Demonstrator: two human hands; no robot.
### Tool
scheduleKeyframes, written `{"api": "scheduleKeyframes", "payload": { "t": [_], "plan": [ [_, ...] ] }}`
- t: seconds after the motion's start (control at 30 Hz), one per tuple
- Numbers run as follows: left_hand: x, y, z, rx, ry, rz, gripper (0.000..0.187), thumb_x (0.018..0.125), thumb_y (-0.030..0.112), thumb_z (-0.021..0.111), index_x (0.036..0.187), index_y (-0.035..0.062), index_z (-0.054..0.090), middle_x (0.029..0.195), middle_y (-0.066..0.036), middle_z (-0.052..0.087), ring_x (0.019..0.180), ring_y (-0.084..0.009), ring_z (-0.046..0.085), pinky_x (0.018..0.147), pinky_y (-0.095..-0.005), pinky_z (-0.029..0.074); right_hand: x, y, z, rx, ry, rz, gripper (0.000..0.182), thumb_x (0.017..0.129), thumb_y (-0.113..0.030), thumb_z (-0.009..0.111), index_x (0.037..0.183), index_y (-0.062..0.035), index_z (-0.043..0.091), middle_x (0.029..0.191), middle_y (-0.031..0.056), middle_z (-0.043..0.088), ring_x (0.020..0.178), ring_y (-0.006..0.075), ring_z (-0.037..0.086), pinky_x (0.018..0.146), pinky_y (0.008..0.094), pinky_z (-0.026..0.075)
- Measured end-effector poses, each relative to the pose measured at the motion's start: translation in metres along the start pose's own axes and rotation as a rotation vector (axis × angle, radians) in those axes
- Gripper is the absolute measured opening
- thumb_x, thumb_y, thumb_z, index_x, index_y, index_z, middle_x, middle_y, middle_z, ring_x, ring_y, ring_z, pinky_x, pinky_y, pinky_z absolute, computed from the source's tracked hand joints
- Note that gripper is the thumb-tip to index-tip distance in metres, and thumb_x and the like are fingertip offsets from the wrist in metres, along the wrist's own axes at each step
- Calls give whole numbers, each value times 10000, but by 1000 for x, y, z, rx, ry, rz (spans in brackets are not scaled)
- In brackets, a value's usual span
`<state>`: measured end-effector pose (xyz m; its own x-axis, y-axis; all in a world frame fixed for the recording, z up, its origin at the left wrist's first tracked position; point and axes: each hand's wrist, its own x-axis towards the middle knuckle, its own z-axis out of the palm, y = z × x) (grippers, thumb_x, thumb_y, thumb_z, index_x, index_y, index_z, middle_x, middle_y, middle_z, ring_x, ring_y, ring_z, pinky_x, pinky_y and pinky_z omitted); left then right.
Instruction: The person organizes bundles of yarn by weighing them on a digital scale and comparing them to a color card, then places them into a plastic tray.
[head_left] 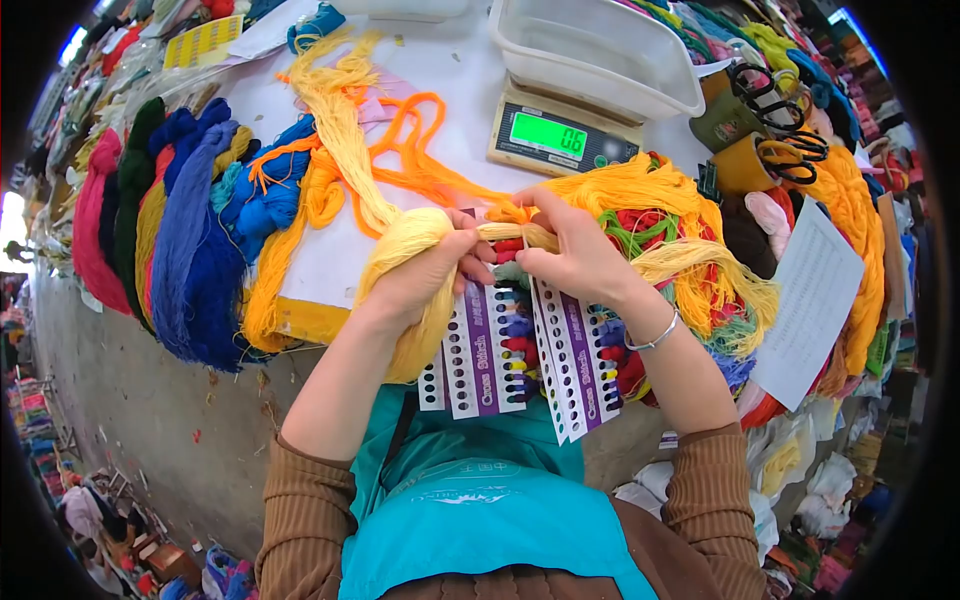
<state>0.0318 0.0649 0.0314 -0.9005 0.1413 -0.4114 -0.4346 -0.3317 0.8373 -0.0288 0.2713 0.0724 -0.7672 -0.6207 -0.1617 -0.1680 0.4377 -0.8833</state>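
Observation:
My left hand [428,262] is closed around a pale yellow skein of embroidery thread [412,345], which hangs over the table's front edge. A loose length of the skein runs away across the tabletop. Pinched in my right hand [575,245] is a strand of the same thread, drawn sideways between the two hands. Below the hands hang white and purple punched thread cards [487,345], labelled "Cross Stitch", with short coloured threads along one side. Orange thread [425,175] lies just beyond my fingers.
A digital scale [560,135] reading about 0.6 carries a white plastic tub [600,50]. Blue, green and pink skeins [195,230] drape over the left edge. Mixed yellow and red threads [660,215] pile at right, near black-handled scissors [790,150] and a printed sheet [810,305].

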Motion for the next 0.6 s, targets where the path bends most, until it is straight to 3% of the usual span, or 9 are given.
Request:
{"api": "scheduleKeyframes", "payload": {
  "t": [0.13, 0.27, 0.33, 0.57, 0.6],
  "plan": [
    [-4, 8, 9, -122, -75, -118, 265, 980, 313, 610, 1047, 57, 585, 872, -66, 674, 664, -117, 641, 519, -199, 449, -1, 4, 0, -8, -2, -54, 475, 800, -122, 621, 1238, -8, 477, 822, 53, 594, 739, 106, 540, 691, 271, 451],
    [1, -6, 9, -114, -68, -17, 260, 960, 323, 656, 998, 73, 595, 821, -51, 658, 642, -106, 621, 514, -199, 440, 0, 3, 2, -10, 3, -71, 470, 802, -125, 623, 1236, -10, 482, 808, 50, 589, 736, 106, 536, 688, 267, 444],
    [2, -8, 9, -170, 22, 5, 201, 958, 278, 668, 967, 95, 586, 801, -30, 640, 602, -90, 592, 482, -181, 415, 0, -1, 1, -23, 2, 0, 521, 773, -192, 632, 1232, 20, 508, 803, 154, 636, 769, 225, 637, 736, 330, 498],
    [-11, -1, -4, -233, 150, 65, 246, 940, 334, 690, 928, 111, 588, 731, -2, 589, 579, -71, 531, 474, -192, 395, 6, -5, 2, -31, -25, 45, 525, 771, -227, 629, 1219, 23, 518, 809, 156, 645, 778, 237, 646, 746, 346, 503],
    [-14, 1, -1, -232, 153, 67, 246, 940, 334, 690, 928, 111, 588, 731, -2, 589, 579, -71, 531, 474, -192, 395, 8, -3, 4, -41, -29, 30, 501, 780, -190, 630, 1224, 13, 518, 793, 111, 624, 747, 182, 602, 714, 312, 482]
  ]
}}
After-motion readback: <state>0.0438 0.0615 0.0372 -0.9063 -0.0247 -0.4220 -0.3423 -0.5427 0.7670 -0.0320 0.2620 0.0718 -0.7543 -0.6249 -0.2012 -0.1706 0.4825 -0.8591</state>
